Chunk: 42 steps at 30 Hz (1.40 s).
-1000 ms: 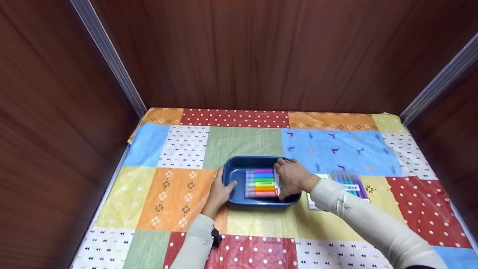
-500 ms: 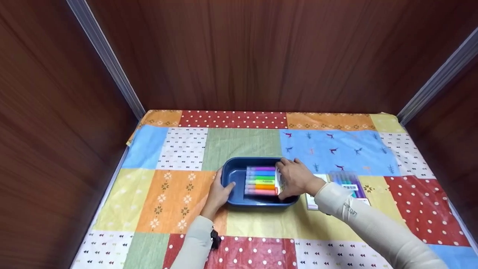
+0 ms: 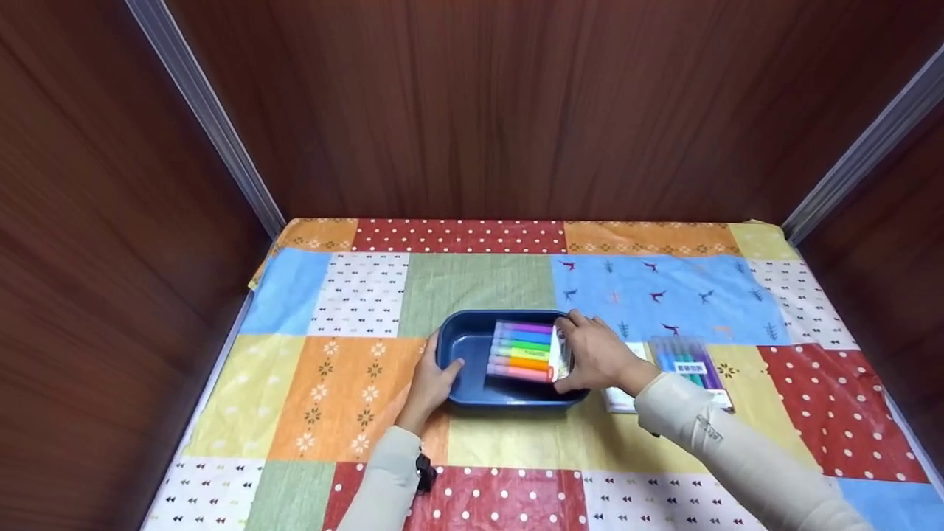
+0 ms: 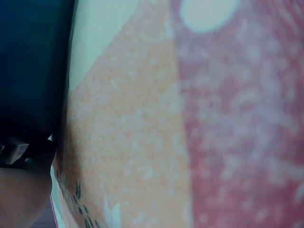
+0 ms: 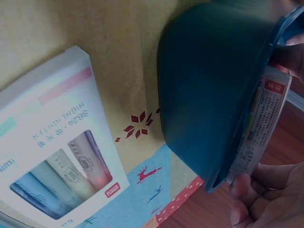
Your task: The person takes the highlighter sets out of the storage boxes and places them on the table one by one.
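A dark blue plastic bin (image 3: 464, 354) sits mid-table. My left hand (image 3: 429, 380) holds its left end, thumb over the rim and fingers outside; the left wrist view shows only the bin's dark side (image 4: 33, 61) and part of the hand (image 4: 23, 197). My right hand (image 3: 599, 355) grips the right end of a clear pack of coloured markers (image 3: 520, 352), purple through pink. The pack is tilted inside the bin, its right end raised toward the rim. In the right wrist view its printed white end (image 5: 263, 123) stands at the rim, between the thumb and fingers.
Right of the bin lies a white highlighter box (image 5: 61, 104) with a window, partly under my right forearm in the head view. Beside it is a clear pack of pens (image 3: 686, 358), blue to purple. A patchwork cloth (image 3: 479, 280) covers the table, with wooden panels around it.
My right hand has moved slightly right and up with the marker pack, which now tilts and stands higher in the bin. The left hand keeps its hold on the bin.
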Tool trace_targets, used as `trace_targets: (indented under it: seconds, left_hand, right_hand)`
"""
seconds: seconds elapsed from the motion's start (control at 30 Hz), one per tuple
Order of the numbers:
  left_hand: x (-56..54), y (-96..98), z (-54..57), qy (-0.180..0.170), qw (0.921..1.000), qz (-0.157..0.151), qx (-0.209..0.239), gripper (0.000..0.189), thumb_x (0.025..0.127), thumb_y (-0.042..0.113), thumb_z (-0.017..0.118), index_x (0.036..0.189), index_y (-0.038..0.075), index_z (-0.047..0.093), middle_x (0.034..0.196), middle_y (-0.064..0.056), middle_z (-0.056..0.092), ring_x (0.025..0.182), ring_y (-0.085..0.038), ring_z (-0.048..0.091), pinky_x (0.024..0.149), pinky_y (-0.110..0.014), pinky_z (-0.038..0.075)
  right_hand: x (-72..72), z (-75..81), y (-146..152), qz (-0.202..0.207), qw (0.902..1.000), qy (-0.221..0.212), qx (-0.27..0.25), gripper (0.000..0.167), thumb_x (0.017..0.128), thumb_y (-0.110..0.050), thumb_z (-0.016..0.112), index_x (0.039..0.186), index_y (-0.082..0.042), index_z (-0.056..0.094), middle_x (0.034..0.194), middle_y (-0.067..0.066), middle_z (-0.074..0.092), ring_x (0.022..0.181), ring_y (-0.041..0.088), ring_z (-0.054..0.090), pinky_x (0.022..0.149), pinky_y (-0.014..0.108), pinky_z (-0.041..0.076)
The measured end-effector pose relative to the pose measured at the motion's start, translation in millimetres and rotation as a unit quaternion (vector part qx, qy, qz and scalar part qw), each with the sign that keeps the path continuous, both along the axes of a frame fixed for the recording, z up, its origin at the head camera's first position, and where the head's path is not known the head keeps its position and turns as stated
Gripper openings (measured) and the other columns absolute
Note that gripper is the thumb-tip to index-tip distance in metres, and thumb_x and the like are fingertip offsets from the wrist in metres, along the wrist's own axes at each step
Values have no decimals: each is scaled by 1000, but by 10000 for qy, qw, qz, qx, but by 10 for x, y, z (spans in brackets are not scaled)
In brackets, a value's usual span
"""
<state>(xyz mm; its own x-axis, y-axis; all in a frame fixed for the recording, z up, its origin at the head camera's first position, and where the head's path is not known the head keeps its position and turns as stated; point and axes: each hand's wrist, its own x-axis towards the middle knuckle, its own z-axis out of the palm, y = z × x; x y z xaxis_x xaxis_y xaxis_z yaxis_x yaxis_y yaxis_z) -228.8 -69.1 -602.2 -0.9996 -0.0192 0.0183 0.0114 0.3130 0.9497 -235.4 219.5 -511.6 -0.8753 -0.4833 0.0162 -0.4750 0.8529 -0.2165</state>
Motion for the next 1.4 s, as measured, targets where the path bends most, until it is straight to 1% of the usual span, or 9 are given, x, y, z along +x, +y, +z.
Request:
trace_targets:
  seconds: [0.1, 0.17, 0.3, 0.43, 0.57, 0.73, 1.03, 1.23, 1.4]
  left_hand:
    - [-1, -3, -5, 30, 10000, -9, -15, 68, 90, 4, 66, 152, 2, 37, 147, -29, 50, 132, -44, 52, 115, -56, 40]
    - [-6, -5, -6, 69, 10000, -14, -14, 68, 90, 4, 66, 151, 3, 38, 146, -29, 52, 130, -44, 53, 112, -57, 42]
    - [-16, -7, -5, 86, 10000, -5, -12, 67, 90, 5, 67, 151, 4, 39, 143, -29, 54, 126, -43, 56, 108, -56, 45]
    - [-11, -6, 2, -49, 10000, 41, 7, 67, 90, 6, 66, 152, 6, 39, 144, -28, 53, 127, -42, 56, 109, -55, 45]
    - [-10, -2, 8, -79, 10000, 40, 5, 68, 91, 6, 66, 153, 6, 38, 146, -28, 52, 128, -43, 55, 110, -55, 45]
    - [-10, -4, -6, -34, 10000, 61, -50, 68, 90, 6, 67, 152, 4, 38, 146, -29, 52, 129, -43, 55, 111, -55, 44]
    - [-2, -5, -7, -78, 9999, 84, -5, 69, 90, 5, 66, 153, 4, 37, 148, -28, 50, 132, -43, 52, 113, -55, 42]
    - [-12, -7, -18, 5, 10000, 49, -38, 69, 89, 5, 67, 152, 4, 38, 146, -28, 52, 130, -43, 54, 110, -56, 44]
    - [-7, -9, -24, -20, 10000, 37, -9, 68, 90, 6, 66, 152, 4, 38, 147, -28, 51, 132, -43, 53, 112, -56, 42]
  right_hand:
    - [31, 5, 39, -88, 9998, 162, -125, 104, 55, -47, 88, 136, 7, 52, 121, 19, 57, 100, 35, 60, 96, 56, 48]
    - [45, 11, 62, -179, 9994, 224, -215, 102, 55, -47, 88, 135, 6, 52, 118, 17, 56, 93, 32, 59, 92, 54, 49]
    - [68, 36, 90, -345, 9984, 170, -417, 100, 57, -46, 87, 136, 4, 51, 122, 17, 54, 87, 30, 60, 90, 55, 51]
    - [80, 52, 112, -494, 9960, 19, -738, 102, 59, -43, 88, 139, 5, 48, 127, 20, 51, 81, 29, 60, 86, 51, 54]
    - [82, 64, 144, -676, 9921, 47, -1053, 100, 60, -39, 88, 140, 6, 47, 127, 19, 51, 81, 27, 59, 79, 43, 56]
    - [112, 66, 183, -839, 9878, 174, -1297, 100, 57, -39, 88, 138, 6, 49, 123, 17, 51, 80, 25, 57, 75, 38, 55]
    - [198, 64, 259, -1235, 9811, 322, -1454, 99, 57, -38, 89, 138, 4, 49, 127, 18, 51, 79, 28, 56, 72, 42, 52]
    - [265, 40, 320, -1469, 9755, 409, -1587, 94, 58, -34, 87, 136, 4, 50, 119, 16, 51, 78, 25, 53, 69, 37, 49]
    - [294, 41, 429, -1662, 9710, 598, -1612, 96, 59, -35, 88, 136, 6, 50, 119, 20, 50, 83, 28, 56, 72, 45, 56]
